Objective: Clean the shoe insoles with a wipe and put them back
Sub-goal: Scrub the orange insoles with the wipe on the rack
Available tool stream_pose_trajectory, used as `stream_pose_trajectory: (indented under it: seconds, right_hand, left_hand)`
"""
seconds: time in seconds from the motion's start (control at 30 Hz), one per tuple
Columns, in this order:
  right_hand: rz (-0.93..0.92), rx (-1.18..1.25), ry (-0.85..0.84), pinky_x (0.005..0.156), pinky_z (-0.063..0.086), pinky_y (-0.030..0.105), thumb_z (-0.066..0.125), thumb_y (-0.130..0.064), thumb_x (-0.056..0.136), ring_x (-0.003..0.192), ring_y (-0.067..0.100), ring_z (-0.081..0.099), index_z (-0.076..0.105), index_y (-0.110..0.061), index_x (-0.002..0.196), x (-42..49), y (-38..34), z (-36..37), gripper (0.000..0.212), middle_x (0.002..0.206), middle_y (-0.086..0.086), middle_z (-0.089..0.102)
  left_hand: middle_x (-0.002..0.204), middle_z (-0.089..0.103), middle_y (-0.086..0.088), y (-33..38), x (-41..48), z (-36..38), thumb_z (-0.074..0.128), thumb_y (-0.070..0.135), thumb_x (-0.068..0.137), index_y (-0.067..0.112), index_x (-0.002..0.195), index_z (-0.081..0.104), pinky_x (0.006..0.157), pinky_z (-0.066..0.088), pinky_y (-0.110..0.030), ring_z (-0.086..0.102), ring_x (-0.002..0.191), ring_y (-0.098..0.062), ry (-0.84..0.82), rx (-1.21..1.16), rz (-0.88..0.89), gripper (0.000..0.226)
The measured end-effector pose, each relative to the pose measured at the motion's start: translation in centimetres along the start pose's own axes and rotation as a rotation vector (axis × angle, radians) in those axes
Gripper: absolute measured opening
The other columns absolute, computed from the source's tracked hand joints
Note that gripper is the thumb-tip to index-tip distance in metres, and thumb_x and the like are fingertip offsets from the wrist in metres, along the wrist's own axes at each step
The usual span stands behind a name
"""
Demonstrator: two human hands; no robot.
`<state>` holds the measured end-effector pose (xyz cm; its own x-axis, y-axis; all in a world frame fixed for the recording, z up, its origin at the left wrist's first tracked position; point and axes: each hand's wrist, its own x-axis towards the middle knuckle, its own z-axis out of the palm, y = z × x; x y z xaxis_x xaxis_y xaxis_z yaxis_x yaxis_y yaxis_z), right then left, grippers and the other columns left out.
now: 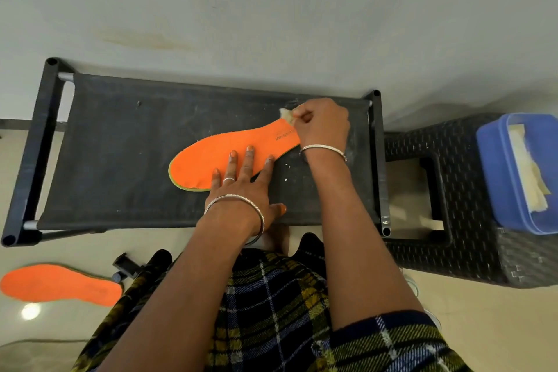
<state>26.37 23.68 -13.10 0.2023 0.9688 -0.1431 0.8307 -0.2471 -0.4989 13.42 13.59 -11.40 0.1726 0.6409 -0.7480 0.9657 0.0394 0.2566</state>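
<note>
An orange insole (211, 157) lies flat on the dark fabric top of a low black rack (126, 145), heel end to the right. My left hand (244, 184) presses on its middle with straight, spread fingers. At the heel end my right hand (323, 127) grips a crumpled pale wipe (287, 115) against the insole. A second orange insole (60, 284) lies on the floor at the lower left.
A black woven stool (471, 220) stands right of the rack, with a blue plastic box (495, 166) holding pale wipes (531, 178) on it. A small black object (126, 266) lies on the floor near the second insole. A pale wall rises behind the rack.
</note>
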Motion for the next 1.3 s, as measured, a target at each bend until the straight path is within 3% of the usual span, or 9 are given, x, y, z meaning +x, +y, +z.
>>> stream_pose_trajectory:
  seconds: [0.13, 0.33, 0.43, 0.53, 0.73, 0.93, 1.0, 1.17, 1.3]
  right_hand:
    - [0.071, -0.027, 0.065, 0.084, 0.053, 0.033, 0.064, -0.009, 0.083, 0.093, 0.025, 0.068, 0.077, -0.020, 0.087, 0.0, 0.4, -0.4, 0.017, 0.094, 0.002, 0.074]
    - [-0.158, 0.022, -0.272, 0.079, 0.053, 0.028, 0.075, -0.018, 0.078, 0.085, 0.018, 0.070, 0.079, -0.019, 0.083, -0.9, -1.4, 1.1, 0.007, 0.086, -0.001, 0.076]
    - [0.023, 0.095, -0.039, 0.081, 0.055, 0.034, 0.081, -0.037, 0.075, 0.084, 0.025, 0.070, 0.078, -0.020, 0.077, 0.1, 0.6, 0.2, 0.017, 0.082, 0.000, 0.075]
    - [0.099, 0.065, 0.066, 0.083, 0.055, 0.036, 0.077, -0.023, 0.078, 0.088, 0.025, 0.070, 0.076, -0.018, 0.080, 0.6, 2.0, -0.7, 0.005, 0.087, 0.001, 0.075]
    - [-0.170, -0.003, -0.357, 0.083, 0.051, 0.027, 0.077, -0.014, 0.076, 0.083, 0.017, 0.067, 0.079, -0.016, 0.080, -1.0, -0.7, 0.1, 0.005, 0.086, -0.001, 0.075]
    - [0.120, 0.086, 0.062, 0.083, 0.056, 0.038, 0.079, -0.022, 0.076, 0.086, 0.026, 0.069, 0.075, -0.019, 0.075, 0.7, 2.2, -1.2, 0.006, 0.082, 0.000, 0.074]
    - [0.114, 0.034, 0.037, 0.086, 0.054, 0.036, 0.074, -0.016, 0.079, 0.092, 0.025, 0.068, 0.075, -0.020, 0.079, 0.5, 1.8, -1.2, 0.004, 0.088, 0.000, 0.074]
    - [-0.091, 0.005, -0.353, 0.086, 0.053, 0.034, 0.077, -0.012, 0.072, 0.083, 0.020, 0.067, 0.078, -0.018, 0.076, -0.7, -0.5, -0.2, 0.008, 0.083, -0.002, 0.074]
    - [0.028, 0.054, -0.209, 0.085, 0.054, 0.033, 0.080, -0.021, 0.072, 0.087, 0.023, 0.069, 0.078, -0.019, 0.076, -0.1, 0.4, -0.4, 0.004, 0.076, -0.006, 0.071]
  left_hand:
    - [0.157, -0.037, -0.001, 0.0, 0.0, -0.2, 0.042, 0.061, 0.097, 0.036, 0.152, -0.023, 0.122, -0.003, -0.053, -0.027, 0.147, -0.031, -0.012, 0.007, -0.002, 0.089]
    - [0.157, -0.036, -0.002, 0.2, 0.1, -0.2, 0.042, 0.061, 0.097, 0.036, 0.152, -0.023, 0.121, -0.003, -0.053, -0.028, 0.147, -0.030, -0.012, 0.012, -0.004, 0.090]
    - [0.157, -0.036, -0.002, 0.1, 0.1, -0.2, 0.042, 0.061, 0.097, 0.036, 0.153, -0.022, 0.121, -0.003, -0.053, -0.027, 0.147, -0.031, -0.007, 0.013, -0.002, 0.089]
    - [0.157, -0.037, -0.003, 0.0, 0.0, -0.2, 0.042, 0.061, 0.097, 0.035, 0.153, -0.022, 0.122, -0.002, -0.053, -0.027, 0.147, -0.031, -0.014, 0.018, -0.003, 0.089]
    - [0.158, -0.036, -0.002, 0.0, 0.1, -0.1, 0.042, 0.062, 0.096, 0.035, 0.153, -0.022, 0.122, -0.003, -0.054, -0.027, 0.147, -0.031, -0.008, 0.015, -0.001, 0.090]
    - [0.157, -0.037, -0.002, -0.1, 0.1, -0.3, 0.042, 0.061, 0.097, 0.035, 0.153, -0.023, 0.122, -0.002, -0.054, -0.027, 0.147, -0.032, -0.021, 0.020, -0.003, 0.089]
    - [0.157, -0.037, -0.002, -0.1, 0.1, -0.3, 0.042, 0.061, 0.097, 0.035, 0.153, -0.023, 0.122, -0.002, -0.054, -0.027, 0.147, -0.031, -0.021, 0.019, -0.004, 0.089]
    - [0.157, -0.037, -0.001, -0.1, 0.1, -0.2, 0.043, 0.061, 0.096, 0.037, 0.152, -0.023, 0.122, -0.003, -0.053, -0.027, 0.147, -0.031, -0.007, 0.016, -0.004, 0.090]
    - [0.157, -0.036, 0.000, -0.2, 0.3, -0.1, 0.043, 0.062, 0.096, 0.038, 0.152, -0.022, 0.122, -0.002, -0.054, -0.027, 0.147, -0.031, -0.011, 0.013, -0.005, 0.090]
